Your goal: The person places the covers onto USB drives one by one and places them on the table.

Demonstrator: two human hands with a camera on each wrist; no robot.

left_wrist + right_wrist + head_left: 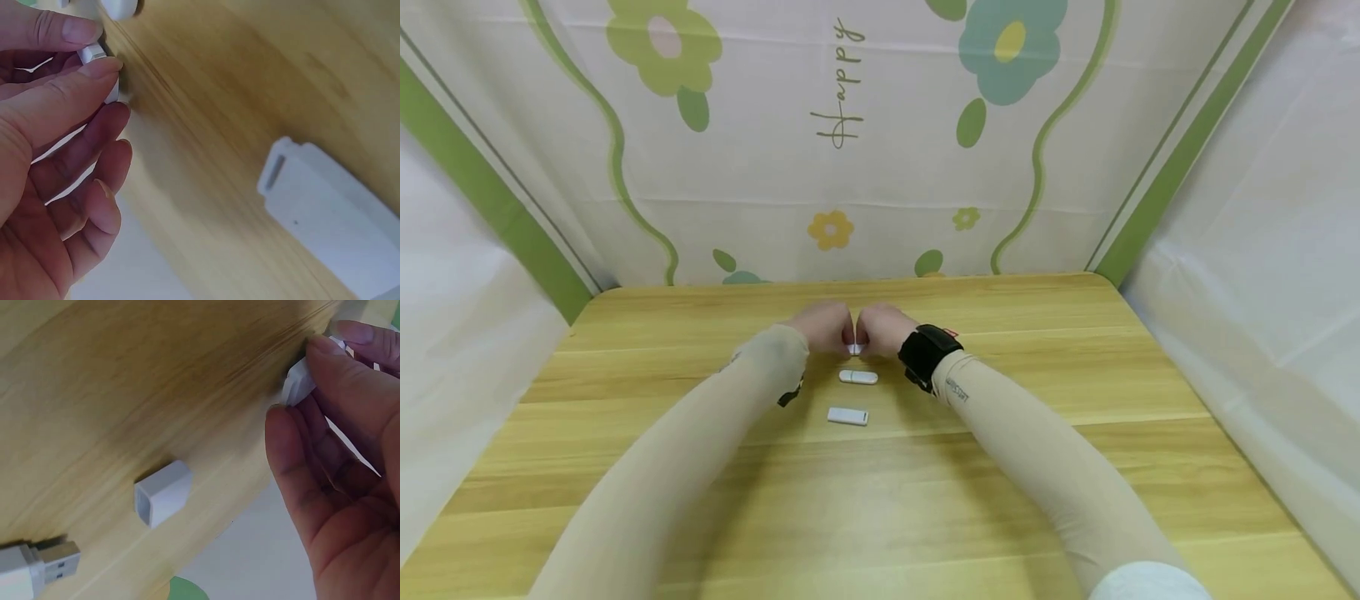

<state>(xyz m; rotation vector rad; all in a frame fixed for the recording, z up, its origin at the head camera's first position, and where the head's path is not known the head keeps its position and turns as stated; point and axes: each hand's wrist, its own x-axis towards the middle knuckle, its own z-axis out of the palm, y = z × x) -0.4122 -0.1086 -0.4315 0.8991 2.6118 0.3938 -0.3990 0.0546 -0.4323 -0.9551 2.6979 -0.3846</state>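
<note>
Backdrop of flower-printed cloth point(895, 167), hanging upright at the back, probably for screening off the workspace. Looking down over a wood-grain tabletop point(880, 500), offering flat support for small parts. Extending two forearms in beige sleeves point(1037, 450) over it, angling inward and meeting toward the far side. Wearing a black wrist strap point(925, 354) on the right, likely for carrying a camera. Pinching narrowly with the left hand point(823, 327) and the right hand point(883, 327) alike, using thumb and fingers on opposite ends of a slim white stick point(300, 382), probably a USB drive, midway between them. Gripping from both ends, seemingly for controlling something too small for a fuller hold; covering most of it, so leaving any cap seam impossible to judge. Showing, nearer the person, a rectangular white USB stick point(847, 416) and, between it and the hands, a round-ended white USB stick point(858, 377), both lying crosswise and apart, perhaps for staying separate and within easy reach. Revealing in the right wrist view an uncapped USB stick point(15, 575) and, just past it, a loose cap point(164, 494), lying with its mouth toward the metal plug point(60, 559), perhaps for easy matching.
</note>
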